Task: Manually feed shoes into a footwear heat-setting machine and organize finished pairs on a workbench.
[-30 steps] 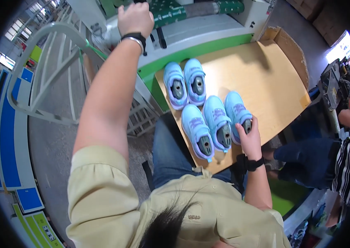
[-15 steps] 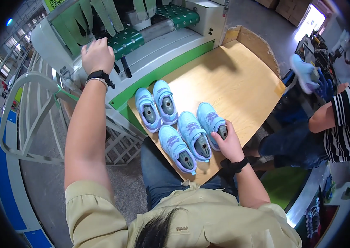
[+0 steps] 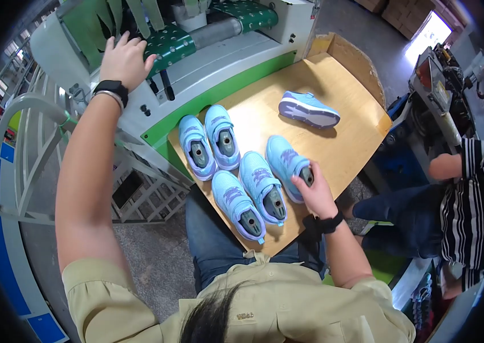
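My left hand [image 3: 125, 62] is raised at the machine's mouth, fingers spread and holding nothing, beside the hanging green strips [image 3: 117, 16] and the dotted green belt [image 3: 169, 50]. With my right hand [image 3: 317, 193] I grip the heel end of a light blue shoe [image 3: 280, 155] resting on the wooden board [image 3: 356, 108]. Left of it, several matching shoes stand upright with grey lasts inside: a near pair [image 3: 262, 184] and a farther pair [image 3: 219, 134]. Another blue shoe [image 3: 309, 110] lies on its side farther back, its purple-white sole toward me.
A torn cardboard edge [image 3: 362, 63] borders the board's far side. At right stands a person in a striped shirt [image 3: 470, 211], near dark machinery [image 3: 433, 86]. White metal railing [image 3: 36, 154] is at my left. The white machine has a green edge strip [image 3: 236, 80].
A shoe that was in the air near the person at right now lies on the board's far part. My left hand has shifted slightly left, its fingers now spread. My right hand keeps its grip.
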Available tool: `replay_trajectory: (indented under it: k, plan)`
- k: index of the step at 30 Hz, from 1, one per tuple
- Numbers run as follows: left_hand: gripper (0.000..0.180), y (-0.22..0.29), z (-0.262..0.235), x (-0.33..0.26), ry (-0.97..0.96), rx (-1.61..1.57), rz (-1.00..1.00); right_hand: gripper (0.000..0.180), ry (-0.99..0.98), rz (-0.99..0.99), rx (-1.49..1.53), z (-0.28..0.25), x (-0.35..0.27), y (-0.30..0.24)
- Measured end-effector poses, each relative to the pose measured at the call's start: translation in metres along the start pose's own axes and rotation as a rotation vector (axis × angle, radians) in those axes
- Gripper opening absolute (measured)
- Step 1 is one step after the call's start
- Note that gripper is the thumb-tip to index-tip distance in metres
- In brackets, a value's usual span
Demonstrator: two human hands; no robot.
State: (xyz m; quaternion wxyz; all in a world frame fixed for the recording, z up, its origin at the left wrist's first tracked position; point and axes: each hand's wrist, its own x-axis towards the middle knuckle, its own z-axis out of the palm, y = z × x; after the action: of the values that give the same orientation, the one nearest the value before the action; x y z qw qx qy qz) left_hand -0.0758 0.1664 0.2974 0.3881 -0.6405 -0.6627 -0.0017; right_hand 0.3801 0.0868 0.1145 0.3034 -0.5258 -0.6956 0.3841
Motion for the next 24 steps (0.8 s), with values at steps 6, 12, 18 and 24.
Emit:
replay_trajectory:
  k: [6,12,18,24]
  plan:
    - [0.042,0.0,0.003,0.002,0.025,-0.017,-0.035,0.057,-0.074,-0.298,0.132,0.012,0.09,0.002]
    - [0.042,0.0,-0.001,0.003,-0.013,-0.038,-0.039,0.074,0.15,-0.231,-0.683,-0.054,0.2,-0.007]
    - [0.054,-0.007,0.004,0.008,-0.226,-0.122,-0.062,0.082,-0.015,-0.153,-0.447,-0.093,0.184,0.067]
    - [0.062,-0.019,0.008,0.014,-0.297,-0.269,-0.077,0.079,-0.059,-0.202,-0.593,-0.134,0.077,0.084]
